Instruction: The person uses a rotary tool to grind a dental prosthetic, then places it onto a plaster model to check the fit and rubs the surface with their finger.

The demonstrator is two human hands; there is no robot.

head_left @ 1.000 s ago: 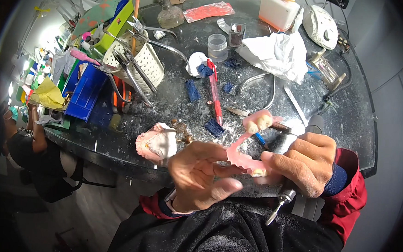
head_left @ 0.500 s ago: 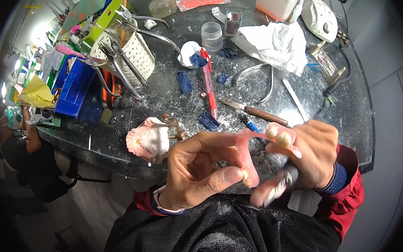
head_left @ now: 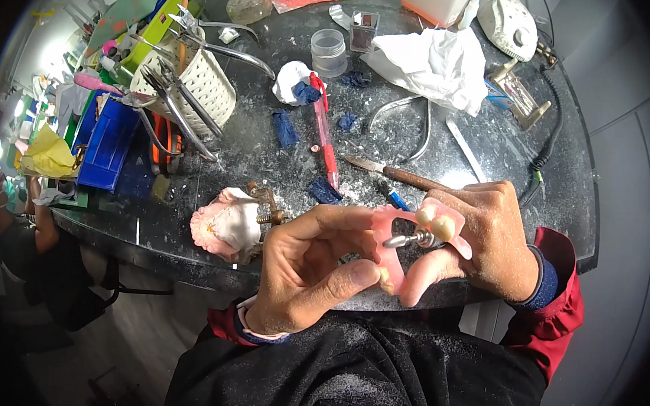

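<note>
A pink partial denture (head_left: pixel 443 226) with cream-coloured teeth is held up just past the bench's near edge. My left hand (head_left: pixel 299 268) pinches its left side between thumb and fingers. Closed around a rotary handpiece (head_left: pixel 425 240) is my right hand (head_left: pixel 498 236), which hides most of the tool's body. A metal bur (head_left: pixel 397 242) at its front points left into the denture's curved opening; whether it touches the pink material, I cannot tell. My right thumb and knuckles lie close against the denture. White dust coats both hands.
Left of my hands a pink-and-white dental cast (head_left: pixel 227 223) sits at the bench edge. Beyond lie a wooden-handled knife (head_left: pixel 401 176), a red pen (head_left: pixel 325 140) and blue wax scraps (head_left: pixel 285 130). A perforated basket (head_left: pixel 208 99) holds pliers. Another person (head_left: pixel 36 241) is at far left.
My right thumb has risen towards the denture, and the handpiece's bur now shows inside its opening. The right hand was blurred before and is now sharp. The whole view has shifted slightly.
</note>
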